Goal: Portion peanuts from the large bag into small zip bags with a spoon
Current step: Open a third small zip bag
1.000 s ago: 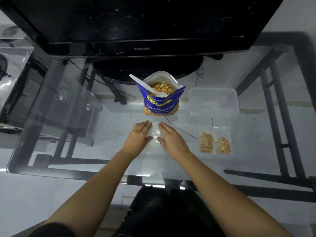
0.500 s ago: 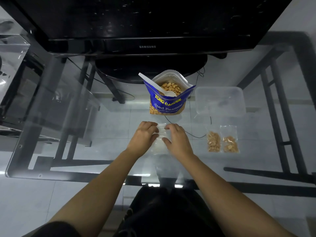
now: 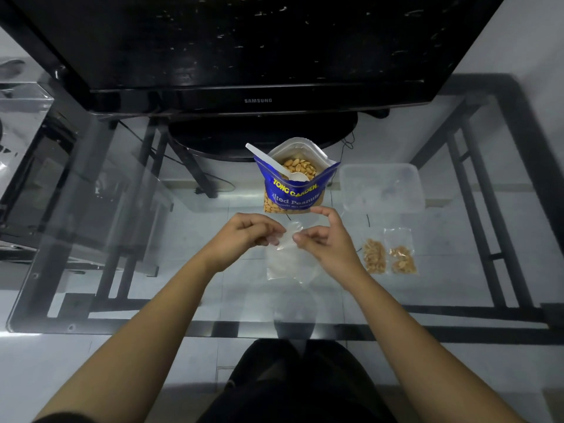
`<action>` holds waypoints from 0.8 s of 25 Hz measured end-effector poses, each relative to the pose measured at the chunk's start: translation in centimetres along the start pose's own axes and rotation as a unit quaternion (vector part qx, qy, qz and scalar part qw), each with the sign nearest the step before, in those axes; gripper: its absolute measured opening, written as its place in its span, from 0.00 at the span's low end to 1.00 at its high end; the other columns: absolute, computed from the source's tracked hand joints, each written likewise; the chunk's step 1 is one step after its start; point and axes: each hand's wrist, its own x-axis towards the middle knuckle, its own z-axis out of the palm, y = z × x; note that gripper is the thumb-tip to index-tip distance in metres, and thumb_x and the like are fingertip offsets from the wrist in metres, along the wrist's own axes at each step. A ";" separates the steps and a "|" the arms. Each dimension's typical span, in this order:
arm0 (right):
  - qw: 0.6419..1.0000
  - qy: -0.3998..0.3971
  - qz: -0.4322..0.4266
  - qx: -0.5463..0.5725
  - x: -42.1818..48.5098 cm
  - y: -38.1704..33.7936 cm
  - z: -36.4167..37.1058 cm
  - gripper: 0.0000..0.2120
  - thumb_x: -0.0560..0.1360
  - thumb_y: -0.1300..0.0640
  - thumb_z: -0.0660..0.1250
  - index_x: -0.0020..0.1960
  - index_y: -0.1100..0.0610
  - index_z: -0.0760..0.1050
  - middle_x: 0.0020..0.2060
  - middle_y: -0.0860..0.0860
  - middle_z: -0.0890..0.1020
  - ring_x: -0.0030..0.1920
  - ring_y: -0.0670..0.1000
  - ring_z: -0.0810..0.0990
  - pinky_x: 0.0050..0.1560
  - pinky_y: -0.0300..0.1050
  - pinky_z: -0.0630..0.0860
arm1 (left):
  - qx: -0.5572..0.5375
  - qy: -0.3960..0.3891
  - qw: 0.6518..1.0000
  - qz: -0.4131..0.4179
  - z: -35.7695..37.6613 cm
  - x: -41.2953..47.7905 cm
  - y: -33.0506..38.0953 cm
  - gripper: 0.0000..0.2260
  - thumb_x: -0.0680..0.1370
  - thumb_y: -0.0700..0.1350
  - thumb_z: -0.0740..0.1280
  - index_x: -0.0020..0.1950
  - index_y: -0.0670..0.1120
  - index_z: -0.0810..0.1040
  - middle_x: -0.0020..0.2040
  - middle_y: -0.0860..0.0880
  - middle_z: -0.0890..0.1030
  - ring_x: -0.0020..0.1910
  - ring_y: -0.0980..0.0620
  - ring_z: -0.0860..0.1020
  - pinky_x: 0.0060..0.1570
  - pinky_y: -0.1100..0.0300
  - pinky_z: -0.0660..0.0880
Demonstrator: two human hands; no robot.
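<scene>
A blue bag of peanuts (image 3: 291,193) stands open on the glass table (image 3: 128,270), with a white plastic spoon (image 3: 276,164) resting inside it, handle leaning to the left. Just in front of it, an empty clear small zip bag (image 3: 288,259) is lifted off the glass. My left hand (image 3: 247,236) and my right hand (image 3: 328,239) each pinch its top edge from either side. Two small zip bags holding peanuts (image 3: 389,256) lie flat to the right.
A clear plastic container (image 3: 381,186) sits right of the peanut bag. A black television on its stand (image 3: 256,100) fills the back of the table. A clear acrylic box (image 3: 21,111) is at the far left. The table's front edge runs close to my body.
My hands went from lying flat on the small zip bag to pinching its top edge and raising it off the glass. My view has shifted slightly.
</scene>
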 end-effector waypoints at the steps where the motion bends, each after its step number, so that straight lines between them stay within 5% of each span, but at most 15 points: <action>1: 1.000 -0.012 -0.006 -0.009 0.0 -0.6 -0.4 0.27 0.70 0.58 0.73 0.63 0.49 0.63 0.40 0.49 0.84 0.41 0.42 0.83 0.43 0.30 0.76 | -0.011 -0.014 1.000 -0.001 -0.1 -0.1 0.7 0.11 0.74 0.39 0.61 0.45 0.46 0.84 0.42 0.50 0.84 0.42 0.53 0.81 0.45 0.64 0.78; 6: 0.996 -0.064 -0.024 -0.051 -0.1 -3.1 -2.1 0.32 0.69 0.55 0.73 0.67 0.47 0.60 0.45 0.48 0.83 0.46 0.45 0.82 0.46 0.36 0.76 | 0.023 -0.026 0.999 0.030 0.4 -0.5 3.3 0.07 0.74 0.33 0.66 0.49 0.41 0.81 0.41 0.49 0.83 0.39 0.54 0.82 0.41 0.64 0.77; 10: 0.994 -0.058 0.008 -0.089 -0.3 -3.8 -4.0 0.34 0.68 0.55 0.75 0.68 0.48 0.62 0.46 0.53 0.83 0.47 0.49 0.82 0.47 0.41 0.79 | 0.045 0.044 0.997 0.049 0.6 -0.6 4.6 0.11 0.73 0.35 0.69 0.51 0.46 0.73 0.38 0.45 0.83 0.38 0.52 0.82 0.39 0.64 0.76; 14: 0.995 -0.098 -0.002 -0.033 -0.1 -4.1 -5.1 0.33 0.71 0.59 0.72 0.69 0.44 0.60 0.47 0.53 0.84 0.49 0.52 0.83 0.56 0.52 0.78 | 0.137 0.114 0.983 0.041 1.2 -0.3 5.1 0.07 0.73 0.37 0.69 0.49 0.47 0.79 0.36 0.49 0.83 0.35 0.57 0.81 0.40 0.63 0.76; 17: 0.995 -0.095 -0.022 -0.014 -0.1 -4.5 -5.5 0.33 0.72 0.62 0.69 0.69 0.44 0.59 0.46 0.51 0.85 0.49 0.50 0.83 0.53 0.48 0.79 | 0.099 0.153 0.983 0.030 1.5 -0.3 5.3 0.08 0.73 0.37 0.69 0.40 0.50 0.81 0.31 0.52 0.81 0.32 0.58 0.78 0.36 0.66 0.73; 20: 0.997 -0.067 -0.041 0.010 -0.2 -4.9 -6.1 0.32 0.72 0.63 0.69 0.69 0.43 0.59 0.47 0.51 0.84 0.49 0.48 0.83 0.49 0.40 0.79 | 0.067 0.171 0.983 0.025 1.7 -0.2 5.5 0.04 0.75 0.39 0.68 0.42 0.47 0.80 0.34 0.49 0.81 0.34 0.56 0.78 0.35 0.67 0.73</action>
